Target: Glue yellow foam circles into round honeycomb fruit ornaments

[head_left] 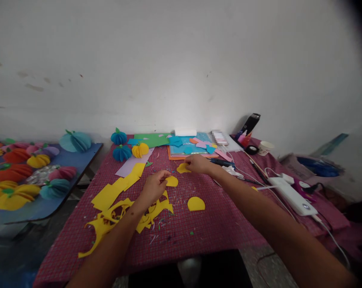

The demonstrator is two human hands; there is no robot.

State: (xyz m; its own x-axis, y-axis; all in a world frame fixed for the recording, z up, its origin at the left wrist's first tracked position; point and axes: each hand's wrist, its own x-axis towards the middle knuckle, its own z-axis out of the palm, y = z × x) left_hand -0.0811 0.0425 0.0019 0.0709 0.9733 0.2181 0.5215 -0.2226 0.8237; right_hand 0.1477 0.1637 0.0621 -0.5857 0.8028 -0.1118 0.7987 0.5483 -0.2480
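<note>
Yellow cut-outs (196, 204), rounded in outline, are in front of us at a counter (225, 234) draped with red checked cloth (79, 240). Big yellow offcuts (164, 206) sprawl across its left half. Our left hand (155, 186) has its grip together, thumb and fingers pinched on a domed yellow piece (173, 181) that juts out to the right of the fingertips. Our right hand (198, 163), a little farther away, has its grip clamped on a second yellow piece (183, 168), which pokes out to the left of the fingers. One loose cut-out lies flat, nearer us than either hand, touching neither. Smallest are green scraps (191, 233) beyond our lap.
</note>
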